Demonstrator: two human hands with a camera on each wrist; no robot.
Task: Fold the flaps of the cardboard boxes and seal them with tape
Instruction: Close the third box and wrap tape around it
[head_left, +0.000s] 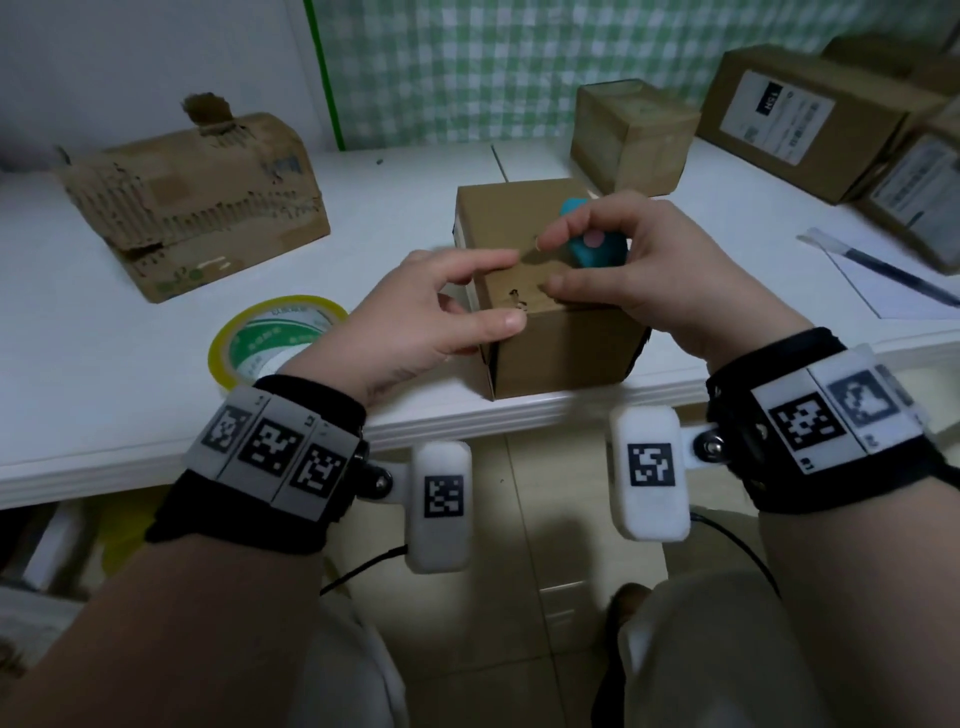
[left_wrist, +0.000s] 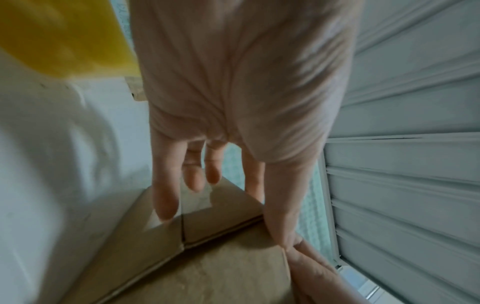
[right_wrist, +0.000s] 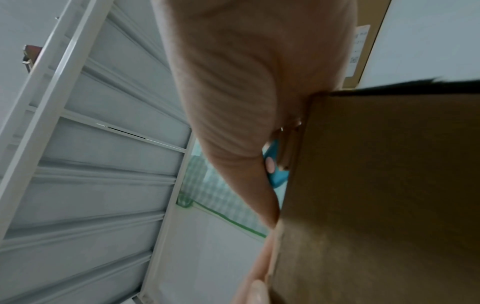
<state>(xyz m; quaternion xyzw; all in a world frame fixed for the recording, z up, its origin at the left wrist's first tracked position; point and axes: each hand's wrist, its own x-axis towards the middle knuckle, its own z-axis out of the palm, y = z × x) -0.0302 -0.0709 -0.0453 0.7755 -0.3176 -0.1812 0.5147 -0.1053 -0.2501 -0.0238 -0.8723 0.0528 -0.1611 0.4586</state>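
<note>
small cardboard box (head_left: 540, 332) at the table's (head_left: 104, 374) front edge, left hand (head_left: 415, 322) fingers spread on its top, right hand (head_left: 649, 270) gripping a teal cutter (head_left: 597, 249), tape roll (head_left: 270, 338) just left

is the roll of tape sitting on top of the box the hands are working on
No, the tape roll lies flat on the white table, to the left of the cardboard box, behind the left hand.

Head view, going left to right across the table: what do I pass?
Torn cardboard box → tape roll → left hand → box being sealed → right hand holding the teal cutter → pen.
</note>
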